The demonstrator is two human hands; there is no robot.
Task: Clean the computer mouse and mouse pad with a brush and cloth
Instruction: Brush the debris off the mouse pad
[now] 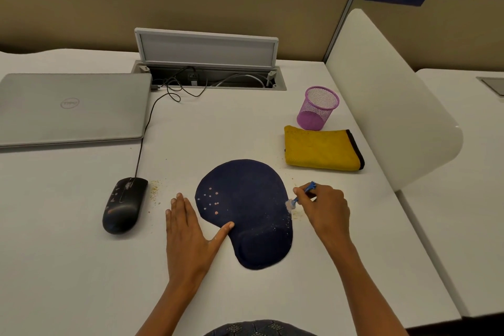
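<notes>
A dark blue mouse pad [245, 207] with a wrist rest lies in the middle of the white desk, with pale crumbs on its left part and along its right edge. My left hand [188, 229] lies flat on the desk at the pad's left edge, its thumb pressing on the pad. My right hand [324, 209] grips a small blue brush [302, 195], whose pale bristles touch the pad's right edge. A black wired mouse [124, 204] sits to the left, with crumbs beside it. A folded yellow cloth [323, 148] lies at the back right.
A closed grey laptop [71, 109] lies at the back left. A purple mesh cup [317, 108] stands behind the cloth. An open cable hatch [210, 73] sits at the desk's back. A white divider [390, 101] bounds the desk on the right.
</notes>
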